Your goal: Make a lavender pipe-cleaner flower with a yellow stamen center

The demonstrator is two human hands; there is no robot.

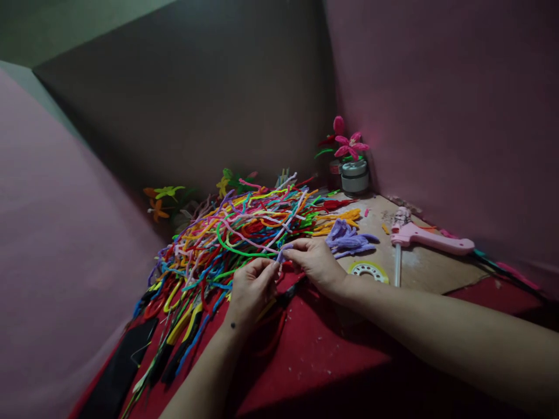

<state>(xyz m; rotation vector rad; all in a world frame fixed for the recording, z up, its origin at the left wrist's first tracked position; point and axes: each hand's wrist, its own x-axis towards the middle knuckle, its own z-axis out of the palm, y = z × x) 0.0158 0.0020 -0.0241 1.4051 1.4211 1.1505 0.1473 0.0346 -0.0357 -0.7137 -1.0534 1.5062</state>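
Observation:
My left hand (253, 288) and my right hand (317, 265) meet in front of a large heap of coloured pipe cleaners (248, 224). Between their fingertips is a short purple pipe cleaner piece (283, 254), pinched by both hands. The lower end of the piece is partly hidden by my left fingers. Just beyond my right hand lies a bundle of purple pipe cleaner pieces (349, 237), with orange pieces (338, 220) behind it. A roll of tape with a yellow rim (369, 271) is beside my right wrist.
A pink glue gun (432, 237) rests on the brown board (428, 270) at right. Behind stands a grey pot (354, 178) with a pink flower (351, 145). Yellow-black pliers (186, 331) and a black flat object (120, 369) lie at left on the red cloth (323, 355).

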